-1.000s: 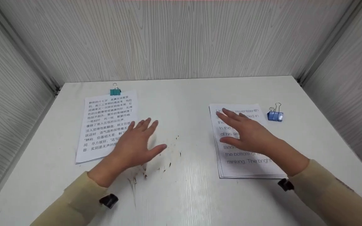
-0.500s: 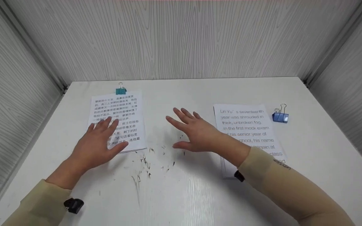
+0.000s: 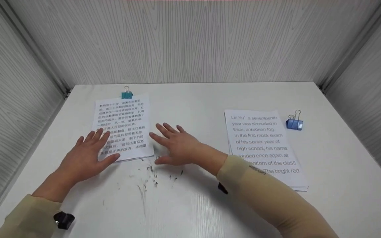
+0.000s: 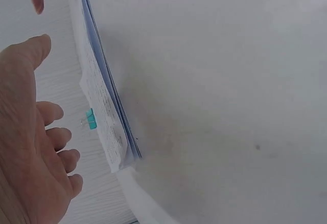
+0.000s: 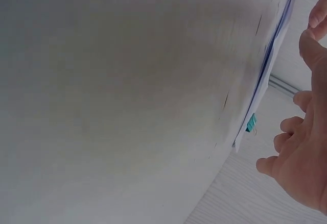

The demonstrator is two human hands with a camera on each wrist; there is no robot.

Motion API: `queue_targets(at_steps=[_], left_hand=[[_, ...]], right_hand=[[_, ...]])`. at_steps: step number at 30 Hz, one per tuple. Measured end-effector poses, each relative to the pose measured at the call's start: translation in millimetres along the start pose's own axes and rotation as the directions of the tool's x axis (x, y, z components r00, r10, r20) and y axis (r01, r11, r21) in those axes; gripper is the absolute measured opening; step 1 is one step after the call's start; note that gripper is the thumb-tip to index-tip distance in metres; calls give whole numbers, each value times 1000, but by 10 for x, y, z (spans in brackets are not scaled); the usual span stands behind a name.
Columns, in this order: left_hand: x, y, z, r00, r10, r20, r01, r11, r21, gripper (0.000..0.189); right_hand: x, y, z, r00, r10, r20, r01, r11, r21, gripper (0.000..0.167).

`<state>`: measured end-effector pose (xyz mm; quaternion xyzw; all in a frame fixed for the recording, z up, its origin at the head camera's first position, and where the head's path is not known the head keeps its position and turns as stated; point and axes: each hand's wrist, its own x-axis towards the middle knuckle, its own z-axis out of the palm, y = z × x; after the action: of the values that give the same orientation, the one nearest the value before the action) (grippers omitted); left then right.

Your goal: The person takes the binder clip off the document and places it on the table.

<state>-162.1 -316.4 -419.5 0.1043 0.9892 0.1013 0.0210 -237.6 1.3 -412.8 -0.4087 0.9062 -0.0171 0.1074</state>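
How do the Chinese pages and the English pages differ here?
The Chinese pages carry smaller, denser print than the English pages.
In the head view, the left hand partly covers the Chinese pages, while the right sleeve partly covers the English pages.
A teal clip sits at the Chinese pages' far edge; a blue clip stands apart, right of the English pages.
Both are white paper on the white table.

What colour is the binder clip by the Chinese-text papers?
The binder clip is teal; it shows best in the head view.
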Motion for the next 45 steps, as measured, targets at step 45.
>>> queue_targets(at_steps=[45], left_hand=[[139,431,281,986,84,146,-90,995,32,91]], right_hand=[[-138,53,85,986,0,168,5,999,-31,83]])
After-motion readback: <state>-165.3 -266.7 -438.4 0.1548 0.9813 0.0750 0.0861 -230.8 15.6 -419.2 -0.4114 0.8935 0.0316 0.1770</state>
